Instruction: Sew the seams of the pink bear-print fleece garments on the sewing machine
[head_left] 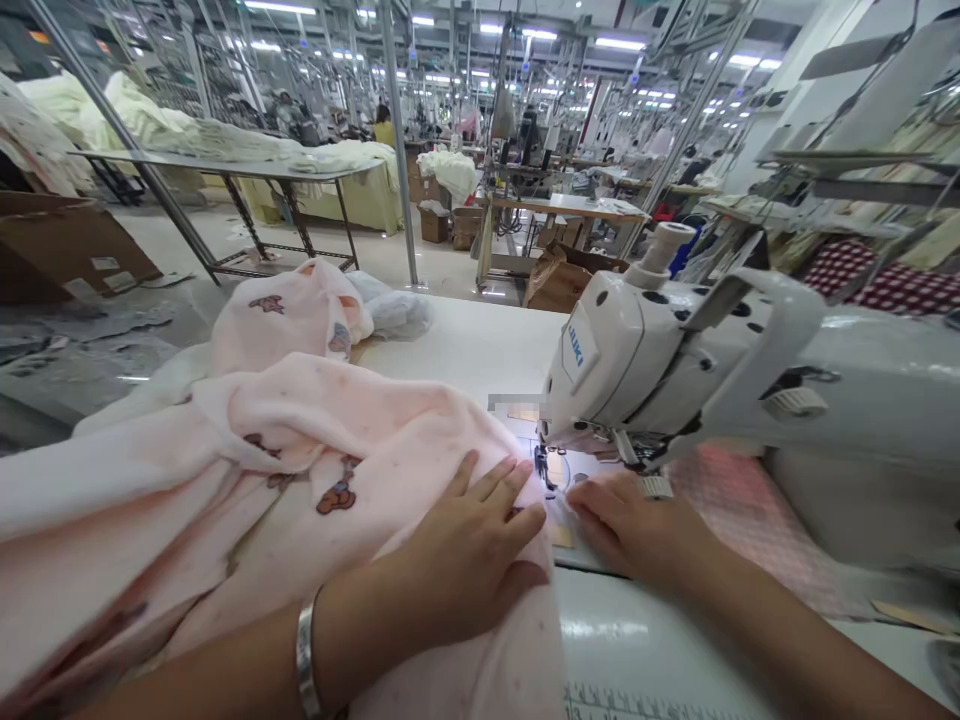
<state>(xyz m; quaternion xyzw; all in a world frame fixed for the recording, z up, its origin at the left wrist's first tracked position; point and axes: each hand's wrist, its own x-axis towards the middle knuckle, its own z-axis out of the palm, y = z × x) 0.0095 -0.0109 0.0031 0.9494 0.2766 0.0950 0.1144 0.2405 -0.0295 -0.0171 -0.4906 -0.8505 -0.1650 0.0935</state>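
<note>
A big pile of pink fleece fabric [247,470] with small bear prints covers the left half of the white sewing table [465,345]. My left hand [472,550] lies flat on the fabric's edge, fingers stretched toward the needle; a silver bangle sits on that wrist. My right hand [634,525] rests palm down just right of the needle area [541,468], fingers pressed on the fabric edge under the presser foot. The white sewing machine [675,370] stands directly behind both hands, its head over the needle plate.
Pink dotted fabric [750,530] lies under the machine arm at right. A ruler strip [637,700] runs along the table's near edge. Beyond the table are cardboard boxes [559,275], metal-legged tables heaped with pale fabric [225,150], and distant workers.
</note>
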